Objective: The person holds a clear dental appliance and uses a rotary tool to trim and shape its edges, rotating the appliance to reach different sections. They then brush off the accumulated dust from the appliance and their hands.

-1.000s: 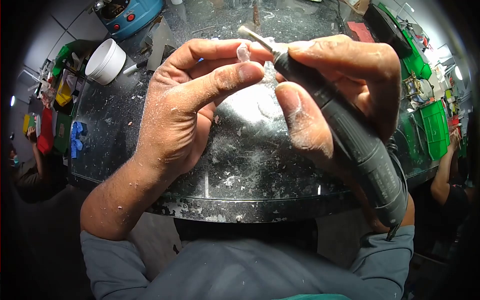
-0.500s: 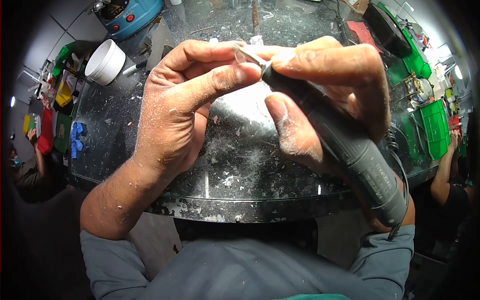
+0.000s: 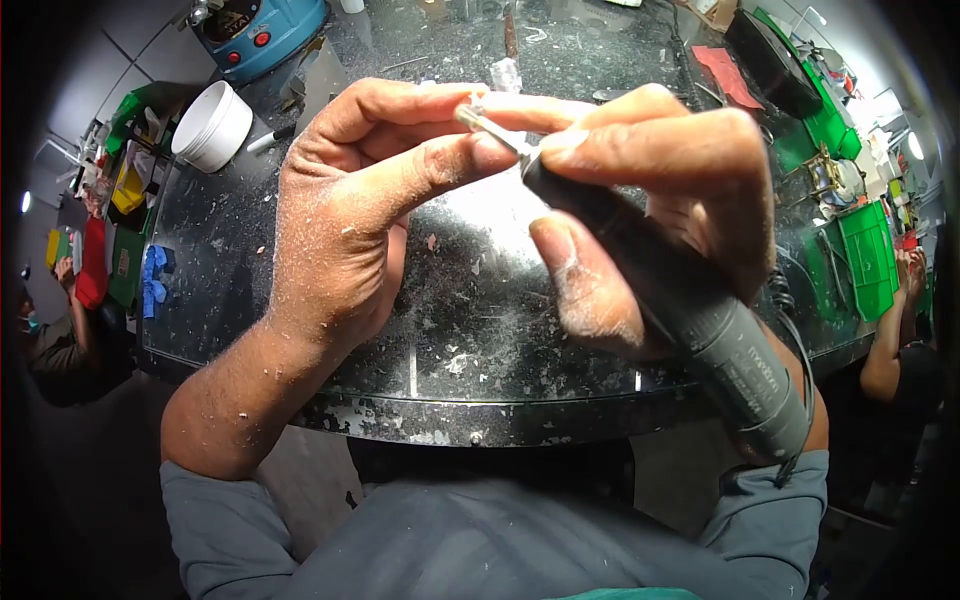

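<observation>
Dust covers both of my hands, which meet above the speckled dark table (image 3: 470,320). My right hand (image 3: 660,190) is wrapped round a black and grey rotary handpiece (image 3: 690,290), its cord trailing near my wrist. The metal bit (image 3: 497,130) points up and left to the fingertips of my left hand (image 3: 350,200). Between my left thumb and index finger is a small pale piece (image 3: 470,113), mostly hidden, with the bit's tip at it.
A white tub (image 3: 212,127) and a marker (image 3: 268,138) lie at the back left, near a blue machine (image 3: 262,35). Red sheet (image 3: 727,76) and green trays (image 3: 868,258) are at right. Other people's arms show at both edges.
My left fingers and the small piece have shifted slightly, and more of the bit's tip shows. My right hand has tilted a little with the handpiece.
</observation>
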Motion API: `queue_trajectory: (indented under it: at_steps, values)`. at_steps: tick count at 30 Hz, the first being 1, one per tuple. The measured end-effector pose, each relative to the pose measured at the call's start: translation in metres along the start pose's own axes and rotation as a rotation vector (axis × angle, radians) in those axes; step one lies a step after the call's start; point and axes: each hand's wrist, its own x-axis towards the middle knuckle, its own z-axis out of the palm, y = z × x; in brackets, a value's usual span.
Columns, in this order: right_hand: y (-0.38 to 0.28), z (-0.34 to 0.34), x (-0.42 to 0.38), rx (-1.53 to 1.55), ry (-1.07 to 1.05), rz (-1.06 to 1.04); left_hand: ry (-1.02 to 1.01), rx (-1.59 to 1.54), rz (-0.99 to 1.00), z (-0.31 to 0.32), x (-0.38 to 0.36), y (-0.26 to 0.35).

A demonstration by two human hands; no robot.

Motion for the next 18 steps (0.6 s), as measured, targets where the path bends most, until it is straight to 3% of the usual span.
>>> queue_trajectory:
  at_steps: [14,16,18]
  values:
    - [-0.0015,-0.0043,0.0022,-0.026,-0.034,-0.013,0.015,0.085,0.038,0.0023,0.0011,0.0027]
    - [-0.0040,-0.0074,0.0028,-0.070,-0.114,0.002,0.020,0.059,0.039,0.0019,0.0014,0.0029]
    - [-0.0016,-0.0039,0.0007,0.001,0.004,0.015,0.036,0.126,0.042,-0.0006,0.0022,0.0018]
